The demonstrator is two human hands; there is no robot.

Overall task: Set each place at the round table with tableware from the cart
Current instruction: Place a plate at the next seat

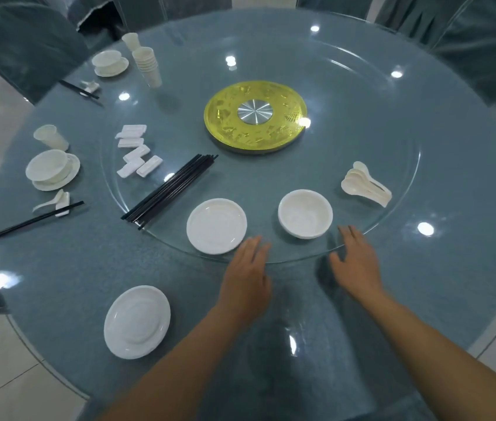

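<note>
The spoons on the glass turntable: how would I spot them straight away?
Find the yellow disc at the table's centre, then look toward the turntable's right edge. The white spoons lie there nested together, beyond the lone bowl, the only pile with handles.

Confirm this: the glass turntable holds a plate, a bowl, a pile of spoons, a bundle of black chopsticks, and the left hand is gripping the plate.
Not quite. In the head view the left hand is open, fingers straight, beside the plate at the glass turntable edge, gripping nothing. The bowl, spoons and chopsticks are on it as stated.
</note>
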